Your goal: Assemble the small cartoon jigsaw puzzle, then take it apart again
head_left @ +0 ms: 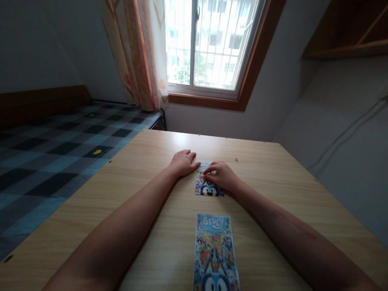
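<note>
Fingers of our right hand [223,175] bend down over the small, colourful, flat picture [209,190], with the thumb and pointer tips close together. We can't tell if they pinch a little bit of something, because it is too small to see. Fingers of our left hand [182,163] are loose and spread out on the big, light brown, wooden table [157,155]. They hold nothing, and the thumb is at the left edge of the small picture.

From our head view, the small picture lies flat on the table between our two hands. It has a blue dog face at the end near us. Closer to us is a bigger, colourful, rectangle-shaped picture [216,246] with the word "Bluey" on top and a blue dog at the bottom. One tiny thing [236,159] sits alone past our right hand, and we can't tell what it is.

On the left we see a blue, grey and black checked bed cover [63,155]. An orange and white cloth curtain [141,52] hangs beside the bright window with a brown frame [212,48].
</note>
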Tool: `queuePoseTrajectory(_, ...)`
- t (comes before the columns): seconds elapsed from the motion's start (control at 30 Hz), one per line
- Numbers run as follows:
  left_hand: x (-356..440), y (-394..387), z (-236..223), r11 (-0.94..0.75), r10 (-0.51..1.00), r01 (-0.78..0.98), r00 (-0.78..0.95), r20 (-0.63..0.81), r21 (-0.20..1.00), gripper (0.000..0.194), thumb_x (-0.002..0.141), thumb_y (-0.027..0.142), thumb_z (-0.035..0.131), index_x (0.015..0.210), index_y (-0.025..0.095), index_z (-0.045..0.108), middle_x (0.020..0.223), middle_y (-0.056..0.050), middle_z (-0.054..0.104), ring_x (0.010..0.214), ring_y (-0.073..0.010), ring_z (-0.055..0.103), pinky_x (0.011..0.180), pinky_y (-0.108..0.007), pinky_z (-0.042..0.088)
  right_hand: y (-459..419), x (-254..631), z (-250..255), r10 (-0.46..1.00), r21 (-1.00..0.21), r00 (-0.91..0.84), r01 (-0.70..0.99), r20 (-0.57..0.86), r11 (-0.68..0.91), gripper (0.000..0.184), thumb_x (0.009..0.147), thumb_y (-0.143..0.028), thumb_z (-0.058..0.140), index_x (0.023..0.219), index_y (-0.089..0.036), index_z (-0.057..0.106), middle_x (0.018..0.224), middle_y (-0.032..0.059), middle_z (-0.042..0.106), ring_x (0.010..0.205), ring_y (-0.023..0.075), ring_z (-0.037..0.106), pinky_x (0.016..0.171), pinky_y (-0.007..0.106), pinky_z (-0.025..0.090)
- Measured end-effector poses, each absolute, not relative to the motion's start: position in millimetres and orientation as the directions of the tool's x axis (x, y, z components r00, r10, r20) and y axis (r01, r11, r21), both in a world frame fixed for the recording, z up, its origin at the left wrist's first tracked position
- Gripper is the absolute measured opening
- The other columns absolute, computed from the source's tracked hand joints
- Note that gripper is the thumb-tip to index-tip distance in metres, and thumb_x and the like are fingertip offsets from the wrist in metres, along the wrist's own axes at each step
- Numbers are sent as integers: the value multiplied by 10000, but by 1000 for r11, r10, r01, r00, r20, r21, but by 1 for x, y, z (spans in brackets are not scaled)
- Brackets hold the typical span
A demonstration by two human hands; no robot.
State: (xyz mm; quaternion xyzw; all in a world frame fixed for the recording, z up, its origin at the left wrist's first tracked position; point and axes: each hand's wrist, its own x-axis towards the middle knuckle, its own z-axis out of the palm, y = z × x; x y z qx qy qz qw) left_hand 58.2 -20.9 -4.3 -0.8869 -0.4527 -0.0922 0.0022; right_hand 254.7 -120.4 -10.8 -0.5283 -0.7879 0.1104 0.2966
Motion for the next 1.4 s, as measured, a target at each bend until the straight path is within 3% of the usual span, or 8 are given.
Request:
queuePoseTrajectory(0.47, 58, -18, -7, -590, 799, 805, 573, 182, 58, 587, 912, 644, 445, 1326, 254, 593, 1466, -106, 542, 1368, -304, 468, 1126, -418, 345, -122, 254, -13, 875, -407, -325, 789, 359, 460, 47, 841, -287, 774, 843, -266, 815, 840, 47, 724, 845, 213, 606, 834, 354, 443)
queuePoseTrajectory(0.63, 56, -17, -6, -601, 790, 798, 583, 190, 53, 600, 912, 636, 439, 1315, 226, 609, 1449, -137, 552, 1351, -323, 484, 1109, -434, 366, -117, 264, -8, 836, -406, -259, 779, 484, 477, 171, 845, -285, 755, 1010, -258, 789, 878, 50, 716, 872, 212, 625, 853, 347, 466)
queuePoseTrajectory(0.77, 56, -19, -4, -601, 792, 797, 584, 178, 59, 588, 916, 632, 435, 1315, 237, 609, 1454, -127, 554, 1349, -320, 488, 1107, -437, 367, -102, 315, 4, 855, -481, 36, 839, 518, 256, 237, 896, -292, 640, 1080, -221, 771, 907, 60, 744, 853, 212, 657, 830, 344, 493)
queuePoseTrajectory(0.87, 56, -19, -4, -598, 794, 800, 583, 170, 47, 615, 917, 639, 429, 1346, 228, 592, 1478, -139, 531, 1361, -315, 479, 1117, -435, 359, -97, 366, 3, 904, -566, 315, 818, 288, -104, 312, 883, -297, 605, 1137, -202, 760, 965, 69, 774, 826, 202, 698, 776, 302, 514)
queuePoseTrajectory(0.93, 56, -19, -4, -596, 796, 802, 583, 166, 40, 634, 917, 644, 427, 1365, 223, 580, 1485, -145, 524, 1369, -314, 473, 1120, -435, 356, -98, 391, -4, 898, -560, 375, 806, 232, -193, 310, 866, -264, 591, 1093, -164, 776, 976, 106, 781, 852, 224, 717, 769, 308, 521)
queuePoseTrajectory(1.1, 56, -19, -4, -592, 798, 805, 579, 167, 41, 616, 919, 646, 432, 1350, 234, 589, 1484, -130, 530, 1372, -309, 471, 1118, -427, 357, -102, 397, -18, 909, -506, 363, 834, 205, -219, 300, 869, -359, 611, 1016, -178, 800, 959, 116, 782, 861, 238, 717, 760, 305, 515)
queuePoseTrajectory(1.27, 56, -17, -5, -596, 796, 802, 584, 163, 40, 624, 925, 647, 420, 1358, 227, 581, 1490, -136, 521, 1374, -311, 465, 1117, -430, 352, -98, 372, -19, 923, -250, 234, 955, 306, -159, 315, 880, -424, 615, 998, -200, 802, 1018, 118, 750, 951, 251, 669, 807, 315, 490)
queuePoseTrajectory(1.4, 56, -15, -7, -598, 794, 801, 585, 163, 38, 638, 926, 646, 419, 1370, 215, 573, 1496, -148, 510, 1383, -317, 454, 1122, -437, 342, -96, 373, -16, 934, -301, 282, 930, 220, -209, 261, 887, -352, 610, 1016, -219, 794, 1025, 87, 753, 923, 225, 665, 760, 290, 466)
